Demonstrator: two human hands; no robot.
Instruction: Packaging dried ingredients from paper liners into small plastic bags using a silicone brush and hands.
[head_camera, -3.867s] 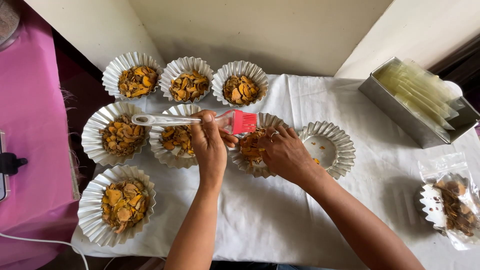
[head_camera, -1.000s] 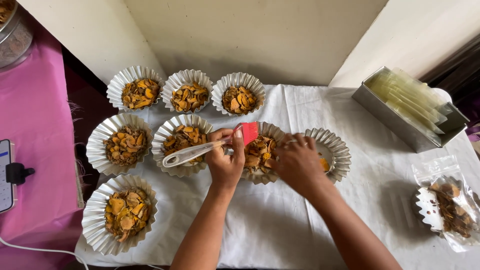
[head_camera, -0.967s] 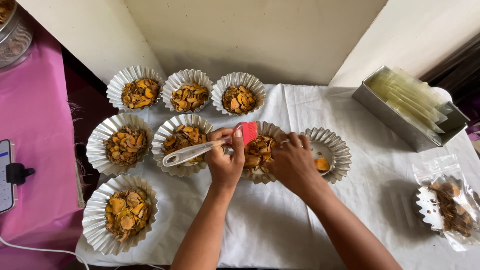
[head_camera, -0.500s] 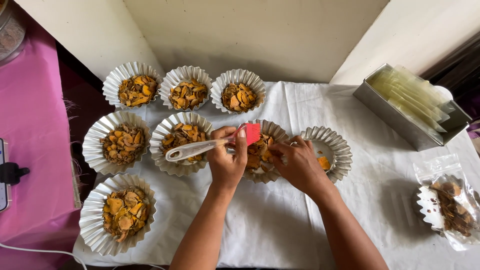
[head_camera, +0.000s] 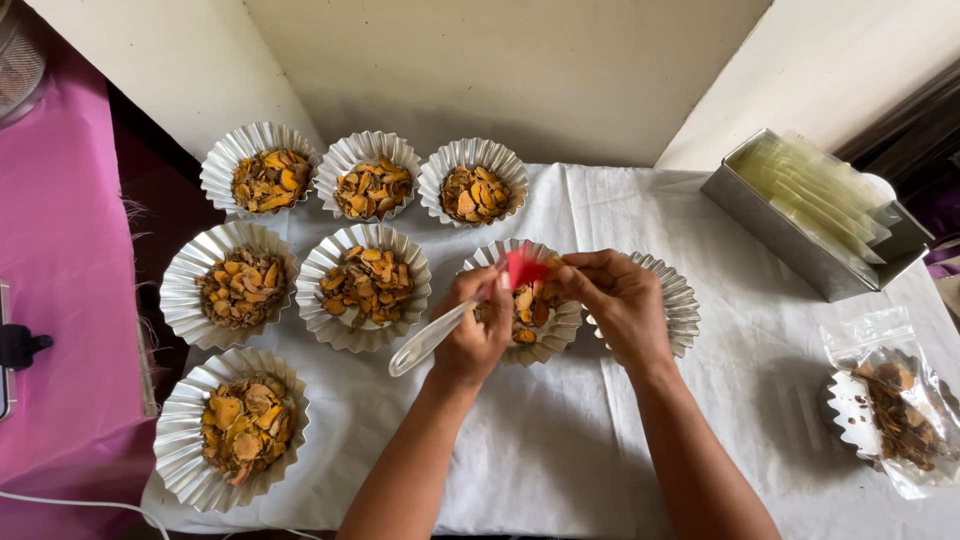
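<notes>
Foil cup (head_camera: 545, 345) of orange chips sits under both hands; left hand (head_camera: 470, 335) pinches red-tipped brush (head_camera: 520, 268), right hand (head_camera: 622, 305) fingers pressed at cup rim—a heavy stroke could flick chips out.

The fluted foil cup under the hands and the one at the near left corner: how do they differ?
The cup under the hands is partly covered by the left hand and right hand; the near-left cup lies untouched and in full view. It also looks larger. Both are silver fluted cups holding orange-yellow dried slices on the white cloth.
</notes>
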